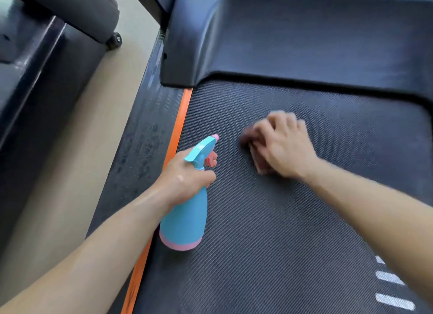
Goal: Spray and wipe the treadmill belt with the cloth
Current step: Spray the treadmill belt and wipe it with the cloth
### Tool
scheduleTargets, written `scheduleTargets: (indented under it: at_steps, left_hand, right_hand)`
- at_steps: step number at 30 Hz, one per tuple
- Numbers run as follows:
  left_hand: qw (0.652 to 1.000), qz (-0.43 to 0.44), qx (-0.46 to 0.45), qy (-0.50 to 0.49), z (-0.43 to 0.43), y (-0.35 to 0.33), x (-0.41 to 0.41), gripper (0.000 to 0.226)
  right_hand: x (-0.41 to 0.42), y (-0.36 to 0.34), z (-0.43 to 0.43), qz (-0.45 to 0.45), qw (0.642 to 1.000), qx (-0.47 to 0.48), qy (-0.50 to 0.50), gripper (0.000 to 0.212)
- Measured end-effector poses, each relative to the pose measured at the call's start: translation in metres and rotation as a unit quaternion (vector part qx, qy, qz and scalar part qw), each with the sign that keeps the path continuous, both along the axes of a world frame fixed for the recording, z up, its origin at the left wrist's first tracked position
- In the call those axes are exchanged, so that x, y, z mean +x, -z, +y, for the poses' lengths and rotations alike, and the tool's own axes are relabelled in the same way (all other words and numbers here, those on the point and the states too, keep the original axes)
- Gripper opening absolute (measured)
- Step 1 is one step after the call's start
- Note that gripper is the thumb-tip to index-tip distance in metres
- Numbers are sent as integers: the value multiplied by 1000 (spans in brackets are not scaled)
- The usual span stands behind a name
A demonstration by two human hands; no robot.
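Now, left hand: my left hand (185, 178) is wrapped around the neck of the turquoise plastic spray bottle (185, 220), which has a pink base and a pink trigger.
Bottle: it leans with its nozzle toward 1 o'clock, over the belt's left edge at 7 o'clock from the cloth. I cannot tell whether its base touches the belt.
Right hand: my right hand (283, 145) is knuckles-up, with the fingers curled over the dark reddish-brown cloth (260, 163), gripping it and pressing it down. Both are blurred.
Cloth: bunched under my fingers, it lies on the belt just above centre and shows at the hand's 8 o'clock side.
Belt: the dark grey textured treadmill belt (281, 231) runs from centre to 6 o'clock, with white dashes (391, 299) at 4 o'clock.
Edge: an orange strip (180, 126) borders the belt at 9 o'clock, with a black side rail (140, 149) just beside it.
Top: a black motor cover (304, 39) sits at 12 o'clock.
Floor: beige flooring (70, 149) lies at 9 o'clock.
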State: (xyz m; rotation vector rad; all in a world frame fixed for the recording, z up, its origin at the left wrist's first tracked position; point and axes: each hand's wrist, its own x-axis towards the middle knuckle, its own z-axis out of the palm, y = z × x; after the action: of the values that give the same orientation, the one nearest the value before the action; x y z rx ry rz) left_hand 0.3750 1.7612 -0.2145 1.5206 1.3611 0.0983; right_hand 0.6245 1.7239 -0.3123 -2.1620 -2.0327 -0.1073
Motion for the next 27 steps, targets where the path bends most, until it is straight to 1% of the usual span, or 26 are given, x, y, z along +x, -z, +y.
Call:
scheduleTargets:
  at_steps: [2, 3, 5, 7, 9, 10, 12, 14, 16, 18, 19, 22, 25, 27]
  left_hand:
    - [1000, -7, -5, -3, 0, 0, -1, 48]
    - [1000, -7, -9, -11, 1, -1, -2, 45]
    - [1000, 8, -3, -17, 4, -1, -5, 39]
    - [1000, 19, 1, -21, 6, -2, -10, 32]
    - [999, 21, 5, -31, 8, -2, -16, 28]
    - [999, 23, 6, -33, 9, -2, -18, 28]
    - [999, 24, 6, -38, 9, -2, -21, 29]
    - [999, 12, 5, -43, 10, -4, -22, 35]
    - [999, 1, 2, -46, 10, -4, -23, 42]
    - [999, 2, -2, -53, 10, -5, -21, 37]
    - [999, 5, 0, -53, 10, -6, -20, 35]
    - [999, 14, 11, -41, 10, -8, -18, 27]
    - [999, 20, 17, -44, 11, -9, -17, 27]
    - [999, 34, 19, -39, 8, -11, -15, 26]
  right_hand:
    - [14, -4, 49, 8, 995, -31, 90, 44]
    - [14, -5, 62, 13, 992, -53, 117, 45]
    - [-5, -3, 57, 8, 992, -55, 116, 44]
    - [-38, -3, 12, 9, 999, -25, 37, 42]
    - [-69, -2, -40, 26, 995, -37, -89, 42]
    - [-74, 0, -52, 26, 990, -39, -136, 42]
    - [-67, -3, -45, 31, 983, -49, -172, 45]
    - [-52, -2, -14, 8, 989, -32, -146, 48]
    - [-36, -3, 29, 3, 998, -21, -58, 48]
    - [-23, -5, 60, 14, 999, -40, 27, 48]
    - [-22, -4, 65, 17, 998, -41, 48, 48]
    - [-36, -3, 46, 18, 998, -22, 52, 51]
    - [-56, -3, 0, 21, 999, -30, 11, 61]
    - [-64, -3, -24, 15, 999, -29, -28, 61]
